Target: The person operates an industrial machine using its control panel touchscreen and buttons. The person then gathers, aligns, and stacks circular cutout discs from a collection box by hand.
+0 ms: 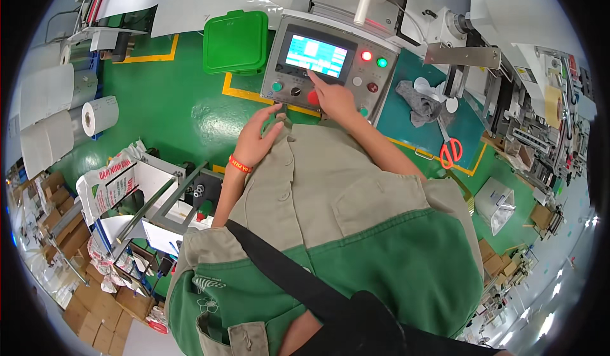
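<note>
Before me is a grey control panel (286,38) with a lit touchscreen (316,56), coloured push buttons and a black rotary knob (295,91). My right hand (337,102) reaches over it, its index finger stretched to the screen's lower edge and its other fingers loosely curled. Whether the fingertip presses the glass I cannot tell. Under that hand, a red button (312,98) is partly covered. My left hand (256,138), with an orange wristband (239,164), is at the panel's near left edge. Its fingers are apart and nothing shows in them.
A green lidded bin (236,41) stands left of the panel. On the teal surface to the right lie a grey cloth (419,103) and orange-handled scissors (450,152), below a metal machine arm (462,56). White rolls (100,116) and a metal frame (159,206) are at left.
</note>
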The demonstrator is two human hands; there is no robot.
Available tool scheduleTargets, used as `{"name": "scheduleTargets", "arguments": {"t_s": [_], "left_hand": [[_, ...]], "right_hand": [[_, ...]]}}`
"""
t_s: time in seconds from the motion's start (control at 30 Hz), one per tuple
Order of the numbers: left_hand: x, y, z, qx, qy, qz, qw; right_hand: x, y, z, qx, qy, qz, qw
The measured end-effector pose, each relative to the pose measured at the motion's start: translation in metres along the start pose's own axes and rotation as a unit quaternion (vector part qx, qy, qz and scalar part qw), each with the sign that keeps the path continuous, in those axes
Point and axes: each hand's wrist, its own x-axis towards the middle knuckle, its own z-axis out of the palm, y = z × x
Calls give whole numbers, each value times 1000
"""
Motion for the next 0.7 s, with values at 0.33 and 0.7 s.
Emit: {"name": "scheduleTargets", "arguments": {"t_s": [0.33,0.7], "left_hand": [[-5,-1,-2,9,6,-9,1000],[-9,-4,-6,6,18,-20,1000]], "right_hand": [[55,-6,34,-80,33,-33,996],[83,-2,14,-55,77,18,995]]}}
